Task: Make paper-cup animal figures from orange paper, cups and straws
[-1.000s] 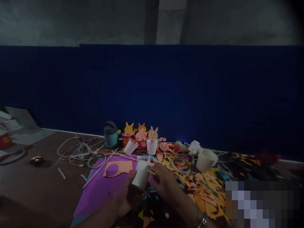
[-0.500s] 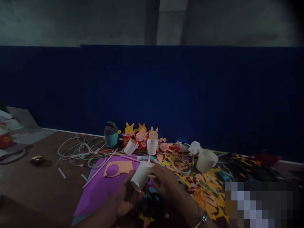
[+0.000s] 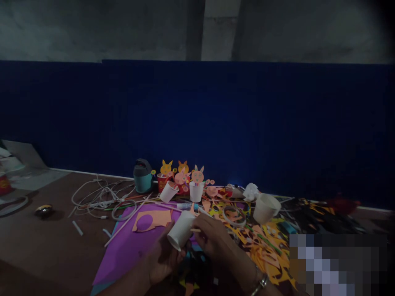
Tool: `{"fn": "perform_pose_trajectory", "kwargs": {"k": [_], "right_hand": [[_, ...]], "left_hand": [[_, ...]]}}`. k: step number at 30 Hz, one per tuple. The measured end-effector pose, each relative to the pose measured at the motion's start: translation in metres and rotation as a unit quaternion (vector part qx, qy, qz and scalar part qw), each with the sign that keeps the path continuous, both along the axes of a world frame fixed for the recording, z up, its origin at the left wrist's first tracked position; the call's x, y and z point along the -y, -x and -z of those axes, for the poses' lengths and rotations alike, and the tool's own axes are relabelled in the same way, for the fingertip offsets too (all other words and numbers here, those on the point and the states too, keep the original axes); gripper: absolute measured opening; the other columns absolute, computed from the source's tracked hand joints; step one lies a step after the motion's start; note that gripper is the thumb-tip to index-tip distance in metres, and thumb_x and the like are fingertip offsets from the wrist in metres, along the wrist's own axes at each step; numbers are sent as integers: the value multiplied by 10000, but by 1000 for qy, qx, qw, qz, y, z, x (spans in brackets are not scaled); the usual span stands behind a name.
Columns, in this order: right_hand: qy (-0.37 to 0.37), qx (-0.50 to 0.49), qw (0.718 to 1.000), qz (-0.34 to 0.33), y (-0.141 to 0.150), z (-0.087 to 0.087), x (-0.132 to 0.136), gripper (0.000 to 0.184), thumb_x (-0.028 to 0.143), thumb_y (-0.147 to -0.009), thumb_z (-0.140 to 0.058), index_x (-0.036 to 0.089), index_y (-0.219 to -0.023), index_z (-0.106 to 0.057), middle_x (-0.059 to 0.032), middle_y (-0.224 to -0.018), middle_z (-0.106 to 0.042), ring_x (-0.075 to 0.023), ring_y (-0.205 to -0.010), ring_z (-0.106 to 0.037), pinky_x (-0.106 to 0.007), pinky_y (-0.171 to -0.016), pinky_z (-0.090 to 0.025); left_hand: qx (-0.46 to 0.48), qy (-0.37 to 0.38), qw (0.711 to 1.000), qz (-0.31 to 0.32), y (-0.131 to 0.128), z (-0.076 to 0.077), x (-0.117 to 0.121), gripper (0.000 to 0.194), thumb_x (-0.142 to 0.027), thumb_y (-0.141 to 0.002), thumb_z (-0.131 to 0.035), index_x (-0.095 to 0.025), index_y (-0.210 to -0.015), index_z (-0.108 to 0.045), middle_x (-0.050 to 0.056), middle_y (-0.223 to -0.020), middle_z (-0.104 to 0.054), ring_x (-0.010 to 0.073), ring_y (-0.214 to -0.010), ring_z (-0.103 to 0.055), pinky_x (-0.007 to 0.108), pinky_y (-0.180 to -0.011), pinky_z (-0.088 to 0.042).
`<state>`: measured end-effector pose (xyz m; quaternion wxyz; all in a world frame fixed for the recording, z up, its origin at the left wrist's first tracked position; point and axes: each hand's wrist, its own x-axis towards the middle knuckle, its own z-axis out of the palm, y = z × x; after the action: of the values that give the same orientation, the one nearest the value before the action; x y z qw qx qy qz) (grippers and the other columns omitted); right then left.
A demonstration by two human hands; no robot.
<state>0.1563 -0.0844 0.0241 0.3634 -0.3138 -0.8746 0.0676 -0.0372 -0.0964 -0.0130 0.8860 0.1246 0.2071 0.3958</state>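
Observation:
A white paper cup point(image 3: 181, 231) lies tilted in my left hand point(image 3: 164, 255), whose fingers curl round it from below. My right hand point(image 3: 211, 235) is closed at the cup's upper right end. A short, pale wooden stick point(image 3: 195, 230) pokes out between its fingers, close to the cup's side; whether the tip touches the cup is unclear. Under and behind my hands lie a purple sheet point(image 3: 123, 250) and a peach paper piece point(image 3: 157, 218) with a round hole cut in it.
White cups point(image 3: 196, 192) and red cups point(image 3: 161, 183) with paper animal heads stand at the back beside a teal container point(image 3: 143, 179). White cables point(image 3: 101, 195) tangle to the left. Orange and yellow scraps point(image 3: 265, 255) spread on the right, near a larger cream cup point(image 3: 266, 209). A blue partition point(image 3: 197, 123) rises behind.
The whole view has shifted slightly, moving the table things a little to the left. My hands keep nearly the same hold on the cup and stick.

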Motion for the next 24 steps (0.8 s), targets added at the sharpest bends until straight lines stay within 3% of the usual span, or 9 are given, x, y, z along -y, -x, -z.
{"fn": "perform_pose_trajectory", "kwargs": {"k": [2, 5, 11, 13, 16, 19, 21, 24], "right_hand": [[-1, -1, 1000, -4, 1, 1, 0, 159, 94, -782, -465, 194, -884, -537, -35, -825, -581, -157, -754, -516, -248, -646, -374], [-2, 2, 1000, 16, 2, 2, -1, 117, 124, -806, -458, 191, -858, -540, -29, -795, -574, -153, -740, -516, -242, -641, -369], [46, 32, 974, 219, -2, 6, -11, 149, 242, -847, -465, 179, -738, -547, -37, -739, -586, -169, -690, -550, -255, -621, -356], [77, 24, 963, 259, -4, 7, -13, 107, 222, -819, -483, 172, -765, -561, -52, -758, -609, -190, -717, -572, -262, -628, -361], [149, -26, 959, 239, -4, 6, -14, 166, 151, -789, -462, 171, -890, -591, -61, -844, -655, -193, -786, -601, -253, -670, -383], [209, -44, 956, 201, -3, 3, -13, 212, 153, -804, -427, 193, -864, -626, -38, -793, -677, -174, -739, -610, -238, -647, -382], [208, -30, 952, 221, -3, 2, -13, 201, 195, -822, -431, 192, -834, -632, -40, -737, -672, -175, -686, -599, -243, -612, -364], [205, -20, 945, 255, -5, 4, -17, 202, 275, -830, -461, 173, -751, -617, -53, -688, -651, -177, -652, -575, -249, -583, -342]], "left_hand": [[27, 29, 999, 17, 3, 1, -4, 386, -366, -867, -500, -109, -1150, -551, 87, -805, -701, 152, -697, -680, 216, -628, -542], [30, 9, 999, -20, 6, -3, -9, 370, -358, -873, -488, -113, -1141, -561, 78, -774, -699, 145, -664, -674, 208, -616, -535], [12, -32, 999, -2, 3, -7, -9, 430, -422, -862, -476, -65, -1074, -587, 135, -841, -694, 156, -653, -666, 223, -610, -524], [1, -46, 999, -9, 2, -5, -9, 436, -432, -857, -479, -63, -1057, -593, 146, -868, -694, 173, -678, -667, 250, -633, -525], [-29, -57, 998, -25, 0, -1, -8, 414, -420, -852, -492, -69, -1044, -601, 145, -885, -696, 196, -705, -669, 284, -661, -522], [-43, -47, 998, -26, -1, 5, -6, 393, -418, -836, -519, -73, -994, -620, 128, -888, -695, 202, -752, -667, 295, -717, -512], [-67, -49, 996, -24, -2, 8, -4, 393, -413, -812, -556, -77, -1004, -621, 118, -883, -694, 213, -785, -663, 315, -767, -499], [-127, -120, 982, -69, -5, 8, 0, 429, -289, -740, -661, -132, -1130, -575, 96, -953, -687, 239, -874, -644, 335, -816, -472]]}}
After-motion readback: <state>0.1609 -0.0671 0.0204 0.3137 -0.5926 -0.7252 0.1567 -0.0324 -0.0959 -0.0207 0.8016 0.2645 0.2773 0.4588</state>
